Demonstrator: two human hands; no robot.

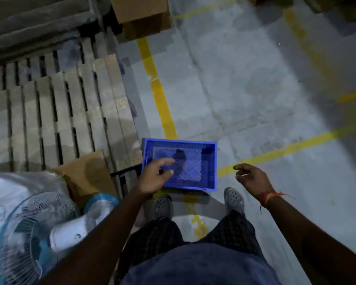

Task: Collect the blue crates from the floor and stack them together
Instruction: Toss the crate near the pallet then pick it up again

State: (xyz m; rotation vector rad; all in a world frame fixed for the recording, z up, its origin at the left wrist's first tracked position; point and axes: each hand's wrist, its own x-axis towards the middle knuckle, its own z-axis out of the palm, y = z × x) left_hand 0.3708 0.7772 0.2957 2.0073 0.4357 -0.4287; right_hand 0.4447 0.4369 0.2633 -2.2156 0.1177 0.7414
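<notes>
one slatted blue plastic crate (180,164), seemingly rectangular

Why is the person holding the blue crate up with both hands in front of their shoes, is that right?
Not quite. The head view shows the blue crate sitting on the floor in front of the shoes, and neither hand grips it. The left hand hovers over it with loose fingers, and the right hand hangs open beside it, holding nothing.

Blue perforated plastic crate (193,161) on grey concrete floor (245,83) crossed by yellow painted lines (159,93), left hand (155,176) over its near left corner, right hand (250,177) beside it, fingers loosely curled, wooden slatted pallet (60,112) at left.
</notes>
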